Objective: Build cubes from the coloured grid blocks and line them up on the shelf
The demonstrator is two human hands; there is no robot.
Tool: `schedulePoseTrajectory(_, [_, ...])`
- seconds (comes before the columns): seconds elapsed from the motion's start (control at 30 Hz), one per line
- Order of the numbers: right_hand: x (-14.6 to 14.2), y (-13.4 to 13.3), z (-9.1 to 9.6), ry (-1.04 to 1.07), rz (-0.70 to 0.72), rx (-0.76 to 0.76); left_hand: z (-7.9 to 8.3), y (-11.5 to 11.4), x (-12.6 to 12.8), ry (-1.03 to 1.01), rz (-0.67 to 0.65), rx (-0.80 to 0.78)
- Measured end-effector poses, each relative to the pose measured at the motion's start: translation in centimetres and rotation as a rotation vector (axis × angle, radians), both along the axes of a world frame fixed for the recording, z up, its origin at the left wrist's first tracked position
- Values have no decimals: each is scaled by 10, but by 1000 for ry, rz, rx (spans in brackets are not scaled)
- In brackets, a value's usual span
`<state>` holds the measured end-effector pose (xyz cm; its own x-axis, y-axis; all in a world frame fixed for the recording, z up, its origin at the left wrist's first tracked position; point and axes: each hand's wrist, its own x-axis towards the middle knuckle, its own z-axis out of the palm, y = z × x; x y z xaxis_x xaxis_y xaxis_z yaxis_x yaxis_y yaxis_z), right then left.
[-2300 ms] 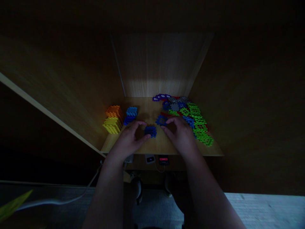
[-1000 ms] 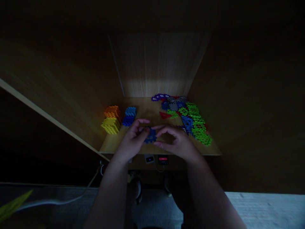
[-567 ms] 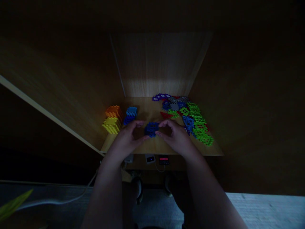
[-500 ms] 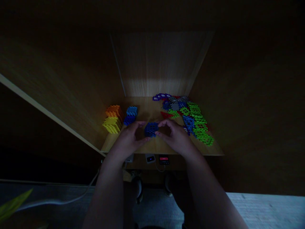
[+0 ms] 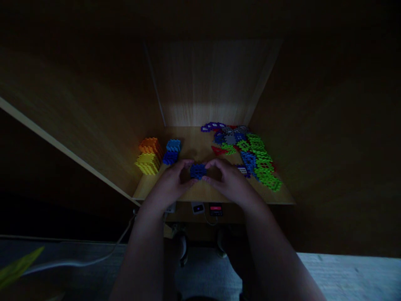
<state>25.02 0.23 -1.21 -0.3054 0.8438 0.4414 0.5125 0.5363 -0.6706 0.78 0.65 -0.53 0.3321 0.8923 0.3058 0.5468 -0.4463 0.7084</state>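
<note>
A small stack of blue notched building tiles, with window-like openings in the top one, is between my two hands, near the front of the wooden shelf. My left hand grips its left side, thumb at the near corner and fingers at the far corner. On the opposite side, my right hand pinches the tiles between thumb and fingers in the same way. Just beyond my left hand are a dark blue tile stack and a lighter blue stack. A white-and-purple window tile lies beside my right hand.
Yellow and orange tile stacks stand at the left. Loose green tiles, grey tiles and red pieces lie at the right. Wooden panels enclose the shelf. Below it lies a phone with a cable.
My right hand has shifted slightly left and the two hands are closer around the blue tiles. The tiles now sit more squarely between them, and the white-and-purple tile shows more.
</note>
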Motion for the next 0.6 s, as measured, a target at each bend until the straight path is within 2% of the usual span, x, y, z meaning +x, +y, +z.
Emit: schedulePoseTrajectory(0.6, [0,0,-1,-57,11,9,-1,3,0,-47,-49,-10])
